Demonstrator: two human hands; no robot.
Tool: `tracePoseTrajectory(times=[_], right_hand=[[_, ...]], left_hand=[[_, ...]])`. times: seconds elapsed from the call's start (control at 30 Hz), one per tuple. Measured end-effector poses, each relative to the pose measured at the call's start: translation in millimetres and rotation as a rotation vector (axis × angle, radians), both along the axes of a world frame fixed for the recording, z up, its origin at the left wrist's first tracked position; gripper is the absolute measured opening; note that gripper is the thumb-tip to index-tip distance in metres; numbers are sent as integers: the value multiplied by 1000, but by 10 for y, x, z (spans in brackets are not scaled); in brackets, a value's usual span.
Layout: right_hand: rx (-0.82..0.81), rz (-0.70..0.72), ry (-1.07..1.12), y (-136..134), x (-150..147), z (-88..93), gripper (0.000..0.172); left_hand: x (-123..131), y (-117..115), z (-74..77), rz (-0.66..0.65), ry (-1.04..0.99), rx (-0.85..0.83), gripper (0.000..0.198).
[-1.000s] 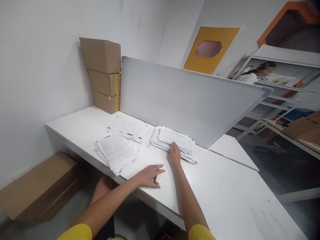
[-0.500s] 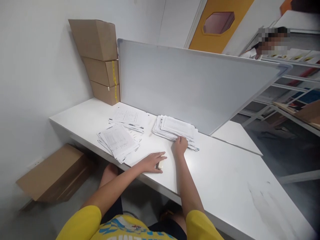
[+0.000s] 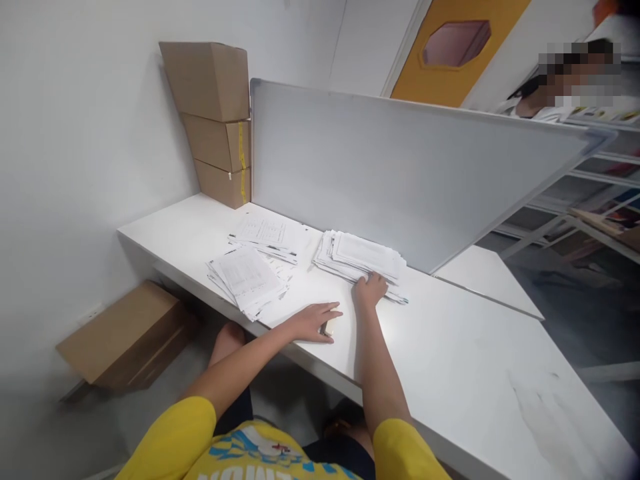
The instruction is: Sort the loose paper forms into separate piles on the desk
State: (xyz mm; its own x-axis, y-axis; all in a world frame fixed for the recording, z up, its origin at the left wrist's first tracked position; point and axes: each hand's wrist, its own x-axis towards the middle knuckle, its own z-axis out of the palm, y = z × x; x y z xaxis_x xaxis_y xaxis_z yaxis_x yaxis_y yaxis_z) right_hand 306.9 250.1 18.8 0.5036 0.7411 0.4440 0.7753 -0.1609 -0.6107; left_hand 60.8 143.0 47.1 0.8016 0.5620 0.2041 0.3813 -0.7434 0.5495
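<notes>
My left hand rests on the white table near its front edge. Its thumb and fingers curve around a small beige block-like object, whose exact kind I cannot make out. At the near edge of a thick stack of printed papers, my right hand has its fingers closed on the sheets. The stack lies somewhat uneven against the foot of the whiteboard. Left of my hands are two looser piles: one fanned paper pile in front and another paper pile behind it.
A whiteboard stands along the table's back edge. Cardboard boxes are stacked at the far left corner, and a larger carton sits on the floor. Behind the board, a person is near shelves at right.
The view has shifted slightly, so the table and papers appear further right. Both hands keep their places on the block and the stack. The person behind the whiteboard has moved a little.
</notes>
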Motion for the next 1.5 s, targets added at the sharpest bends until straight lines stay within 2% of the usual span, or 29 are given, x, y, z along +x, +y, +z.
tracePoseTrajectory(times=[0.23,0.4,0.47,0.67,0.83,0.97,1.13,1.5], right_hand=[[-88,202,-106,-123,-36,21,47],[-145,493,-320,-110,-206,17,55],[-193,557,-375,-83,-230,10,57],[-275,574,-401,96,-280,22,60],[-321,468,-302,230,-530,39,61],[-242,401,-260,174,-653,29,59],[-155,445,-299,62,-668,70,50],[-238,467,-322,83,-703,120,54]], left_hand=[[48,-27,18,29,30,26,81],[42,-39,28,39,41,59,80],[33,-36,46,46,43,70,79],[27,-12,93,51,67,29,77],[48,4,93,38,70,1,77],[64,7,72,27,54,10,77],[67,14,67,26,53,29,76],[69,-1,125,27,89,0,76]])
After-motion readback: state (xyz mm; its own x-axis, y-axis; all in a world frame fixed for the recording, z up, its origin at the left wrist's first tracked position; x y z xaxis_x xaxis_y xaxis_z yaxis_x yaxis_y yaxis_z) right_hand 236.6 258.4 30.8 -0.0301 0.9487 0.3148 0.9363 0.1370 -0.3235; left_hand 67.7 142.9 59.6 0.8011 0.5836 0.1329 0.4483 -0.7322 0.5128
